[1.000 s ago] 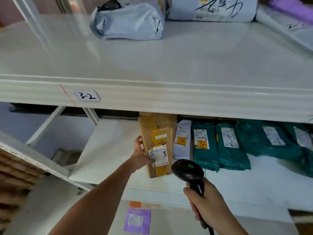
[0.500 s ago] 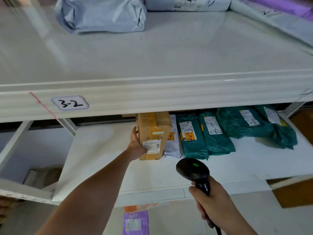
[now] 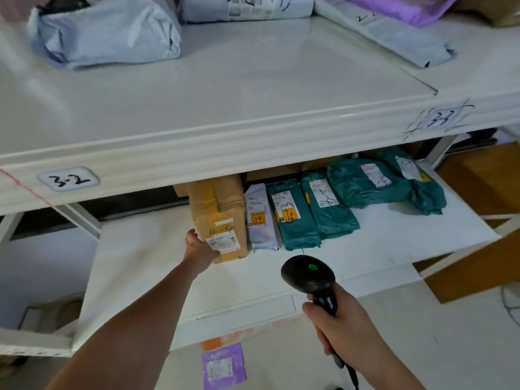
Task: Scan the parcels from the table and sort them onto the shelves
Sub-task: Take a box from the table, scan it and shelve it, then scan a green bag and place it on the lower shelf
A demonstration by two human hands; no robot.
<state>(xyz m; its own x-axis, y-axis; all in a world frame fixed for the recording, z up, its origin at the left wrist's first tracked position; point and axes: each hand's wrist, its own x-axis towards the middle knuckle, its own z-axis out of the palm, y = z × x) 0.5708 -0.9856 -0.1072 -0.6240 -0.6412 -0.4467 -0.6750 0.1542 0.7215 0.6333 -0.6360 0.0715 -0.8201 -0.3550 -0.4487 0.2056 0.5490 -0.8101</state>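
Observation:
A brown cardboard parcel (image 3: 219, 218) marked "4-4" stands on the lower white shelf (image 3: 140, 266), at the left end of a row of parcels. My left hand (image 3: 198, 247) holds its lower left corner, thumb up along the side; the fingers are hidden under the box. To its right lie a white bag (image 3: 260, 220) and several teal bags (image 3: 292, 218). My right hand (image 3: 337, 327) grips the handle of a black barcode scanner (image 3: 308, 274), whose green light is lit, in front of the shelf.
The upper shelf (image 3: 225, 108) carries labels "3-2" (image 3: 69, 178) and "3-3" (image 3: 441, 118). Grey bags (image 3: 107, 32) and a purple bag (image 3: 405, 8) lie on it. A purple parcel (image 3: 223, 367) lies on the floor below. A wooden board (image 3: 478, 243) stands at the right.
The brown parcel has gone deeper onto the lower shelf, beside the white bag, with my left hand still on it. The view has shifted right; the scanner stays held in front.

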